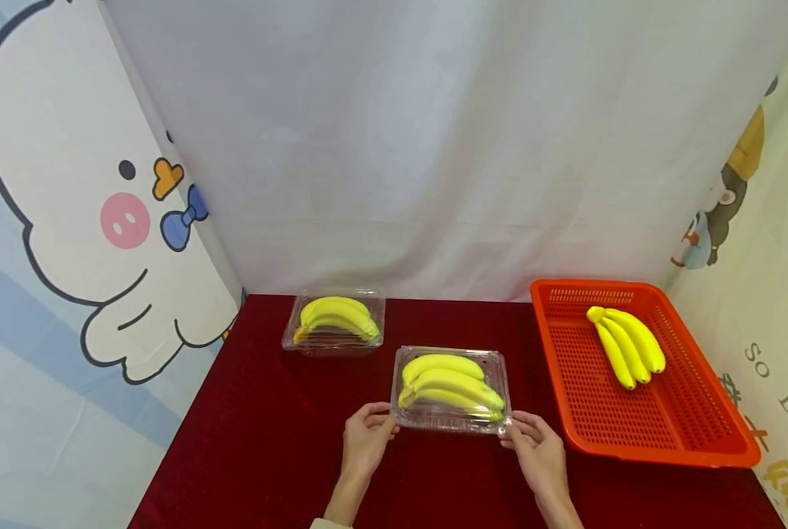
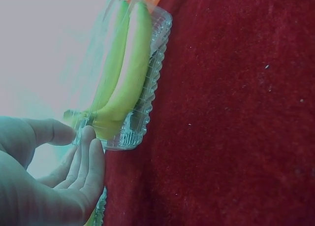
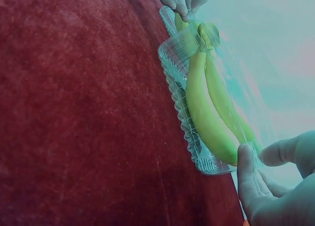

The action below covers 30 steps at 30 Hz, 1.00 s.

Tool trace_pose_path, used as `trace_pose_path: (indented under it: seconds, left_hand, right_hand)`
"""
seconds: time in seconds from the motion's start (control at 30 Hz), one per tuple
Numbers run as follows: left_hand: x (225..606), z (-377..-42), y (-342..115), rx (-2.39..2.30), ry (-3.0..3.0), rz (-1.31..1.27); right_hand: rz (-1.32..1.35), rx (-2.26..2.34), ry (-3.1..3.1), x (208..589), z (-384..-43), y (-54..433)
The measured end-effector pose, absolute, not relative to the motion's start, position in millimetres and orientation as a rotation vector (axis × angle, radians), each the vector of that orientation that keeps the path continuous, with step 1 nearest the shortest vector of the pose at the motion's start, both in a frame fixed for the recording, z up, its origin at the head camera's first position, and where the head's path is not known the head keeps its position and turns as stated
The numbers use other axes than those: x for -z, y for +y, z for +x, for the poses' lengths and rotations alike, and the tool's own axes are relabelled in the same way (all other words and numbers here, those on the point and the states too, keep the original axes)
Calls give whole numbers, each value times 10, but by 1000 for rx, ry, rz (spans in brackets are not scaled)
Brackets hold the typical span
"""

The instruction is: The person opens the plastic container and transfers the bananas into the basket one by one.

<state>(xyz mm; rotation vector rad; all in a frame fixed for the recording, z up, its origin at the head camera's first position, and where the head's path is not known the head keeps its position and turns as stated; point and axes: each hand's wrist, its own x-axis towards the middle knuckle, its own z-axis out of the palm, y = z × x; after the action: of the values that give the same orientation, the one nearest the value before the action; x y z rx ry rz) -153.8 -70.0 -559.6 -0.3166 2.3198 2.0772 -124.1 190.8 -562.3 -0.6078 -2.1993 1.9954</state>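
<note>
Clear plastic forms the box [image 1: 451,425] around our bananas [image 1: 453,383], left of the red basket [image 1: 658,454]; between thumb and fingers, our left grip [image 1: 363,442] pinches its near left corner, our right grip [image 1: 539,450] the near right.

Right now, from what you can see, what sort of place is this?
Probably a staged packing table: a pale curtain hangs behind a dark red tabletop, which holds two clear boxes of bananas and an orange-red basket with more bananas.

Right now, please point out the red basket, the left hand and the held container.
Red basket [image 1: 621,420], head view: bare floor.
Left hand [image 1: 365,442], head view: its middle.
Held container [image 1: 445,424], head view: near edge.
</note>
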Motion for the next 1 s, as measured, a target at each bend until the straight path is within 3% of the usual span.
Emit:
trace_pose_path:
  seconds: [1.0]
  left_hand:
    - [5640, -1381, -711, -2066, 2269, -380]
  right_hand:
    - [-593, -1997, -2230, 5626, -1040, 1907]
